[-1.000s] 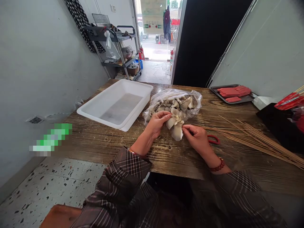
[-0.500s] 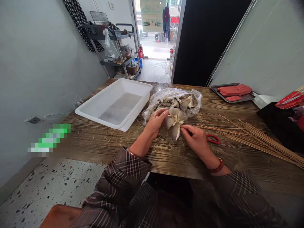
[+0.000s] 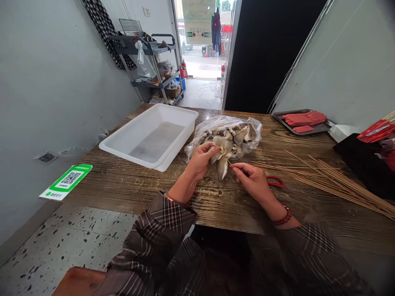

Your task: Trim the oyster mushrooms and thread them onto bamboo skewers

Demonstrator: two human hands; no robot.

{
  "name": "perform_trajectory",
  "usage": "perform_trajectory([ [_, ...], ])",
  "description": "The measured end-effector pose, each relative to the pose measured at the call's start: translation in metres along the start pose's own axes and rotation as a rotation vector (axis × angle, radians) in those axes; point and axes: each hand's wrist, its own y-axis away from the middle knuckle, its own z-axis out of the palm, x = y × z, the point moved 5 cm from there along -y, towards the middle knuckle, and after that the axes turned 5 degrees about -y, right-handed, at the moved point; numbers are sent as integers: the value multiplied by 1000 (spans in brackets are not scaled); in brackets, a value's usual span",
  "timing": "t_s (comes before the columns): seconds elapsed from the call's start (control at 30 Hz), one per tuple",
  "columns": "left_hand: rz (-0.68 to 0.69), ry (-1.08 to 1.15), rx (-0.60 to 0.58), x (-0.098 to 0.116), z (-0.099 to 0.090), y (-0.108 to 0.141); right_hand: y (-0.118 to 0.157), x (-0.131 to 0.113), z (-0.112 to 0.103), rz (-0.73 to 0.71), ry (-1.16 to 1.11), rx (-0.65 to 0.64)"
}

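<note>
My left hand (image 3: 200, 161) pinches a cluster of grey oyster mushrooms (image 3: 222, 164) in front of an open clear plastic bag (image 3: 206, 123) that holds more mushrooms. My right hand (image 3: 251, 179), with a red bead bracelet at the wrist, grips a thin wooden skewer (image 3: 230, 164). The skewer's short visible end meets the lower part of the cluster; whether it is inside cannot be made out. Its other end is hidden by my right hand. Both hands are above the wooden table (image 3: 148, 189).
A white plastic tub (image 3: 175, 152) is left of the bag. Loose skewers (image 3: 339, 185) and red-handled scissors (image 3: 276, 181) lie to the right. Farther back are a dark tray (image 3: 279, 117) with red packs and a black container (image 3: 354, 160). A green-white card (image 3: 66, 181) lies at the left edge.
My left hand and the mushroom cluster have shifted slightly left. My right hand has moved slightly left too, and a short piece of skewer now shows between its fingertips and the cluster.
</note>
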Motion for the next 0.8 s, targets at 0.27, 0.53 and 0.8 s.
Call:
perform_trajectory([
  [0.27, 46, -78, -40, 1, 0, -2, 1, 1, -3, -37, 44, 19],
  [0.53, 66, -133, -33, -1, 1, -1, 1, 0, -4, -67, 52, 38],
  [0.8, 101, -186, -64, -2, 3, 0, 2, -6, -5, -66, 64, 75],
])
